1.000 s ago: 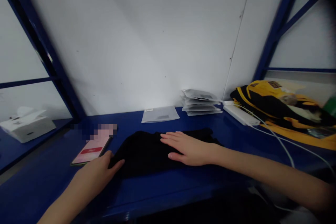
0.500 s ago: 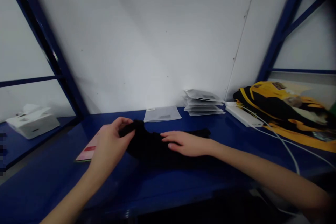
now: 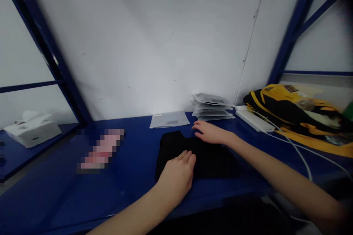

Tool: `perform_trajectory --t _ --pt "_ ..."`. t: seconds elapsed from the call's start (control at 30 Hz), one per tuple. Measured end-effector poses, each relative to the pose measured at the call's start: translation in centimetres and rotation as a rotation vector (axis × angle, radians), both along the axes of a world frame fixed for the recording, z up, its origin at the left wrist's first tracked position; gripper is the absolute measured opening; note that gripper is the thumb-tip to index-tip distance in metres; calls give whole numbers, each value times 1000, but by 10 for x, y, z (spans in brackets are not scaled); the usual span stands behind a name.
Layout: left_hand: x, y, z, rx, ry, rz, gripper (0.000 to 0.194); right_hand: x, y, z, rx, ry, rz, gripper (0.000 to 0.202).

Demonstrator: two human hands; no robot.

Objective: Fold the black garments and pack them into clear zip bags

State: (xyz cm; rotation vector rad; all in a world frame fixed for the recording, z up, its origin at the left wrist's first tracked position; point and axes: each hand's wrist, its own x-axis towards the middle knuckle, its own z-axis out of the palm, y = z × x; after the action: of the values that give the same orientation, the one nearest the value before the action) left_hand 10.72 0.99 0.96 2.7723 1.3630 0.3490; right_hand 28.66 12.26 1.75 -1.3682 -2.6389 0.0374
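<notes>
A folded piece of black clothing [image 3: 172, 145] lies on the blue table [image 3: 132, 161] in front of me; its exact kind is hard to make out in the dim light. My left hand [image 3: 179, 174] rests on its near left part, fingers stretched out close together over the fabric. Along its far edge, my right hand [image 3: 208, 132] has its fingers apart and lies on or just above the cloth. Neither hand grips the fabric.
Behind the clothing are a flat clear zip bag [image 3: 169, 119] and a stack of similar bags [image 3: 212, 107]. To the right are a white power strip [image 3: 255, 119], cables and a yellow-black bag [image 3: 292, 106]. A blurred pink item [image 3: 103, 148] and a tissue pack [image 3: 33, 128] are left.
My left hand has let go of the cloth's left end and moved right onto it; that end is now folded over. My right hand has shifted to the far edge.
</notes>
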Motion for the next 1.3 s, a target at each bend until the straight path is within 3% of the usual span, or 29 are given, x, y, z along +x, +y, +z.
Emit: perform_trajectory --t 0.13,0.37,0.47,0.67,0.77,0.87,0.97,1.13,1.3 --pt "-7 -8 -1 18 -3 -109 44 -2 -3 -7 -80 -54 -7 40" --pt "-24 -19 16 -47 -45 -263 41 -10 -11 -14 -78 -98 -89 45" --pt "-27 -22 20 -87 -71 -262 45 -12 -13 -15 -73 -98 -107 45" --pt "-35 -17 21 46 -328 131 31 -6 -9 -9 -60 -81 -51 43" --pt "-43 -13 13 107 -250 322 31 2 -6 -1 -101 -49 -14 40" --pt "-48 -13 2 140 -115 495 49 10 -4 7 -165 -44 -25 41" --pt "-44 -17 -4 76 -37 574 50 17 -4 14 -200 -80 -60 41" --pt "-43 -15 3 -82 -115 621 42 24 -4 20 -253 -83 -62 34" --pt "-69 -2 14 -3 -127 740 41 28 -5 22 -263 -70 -57 29"
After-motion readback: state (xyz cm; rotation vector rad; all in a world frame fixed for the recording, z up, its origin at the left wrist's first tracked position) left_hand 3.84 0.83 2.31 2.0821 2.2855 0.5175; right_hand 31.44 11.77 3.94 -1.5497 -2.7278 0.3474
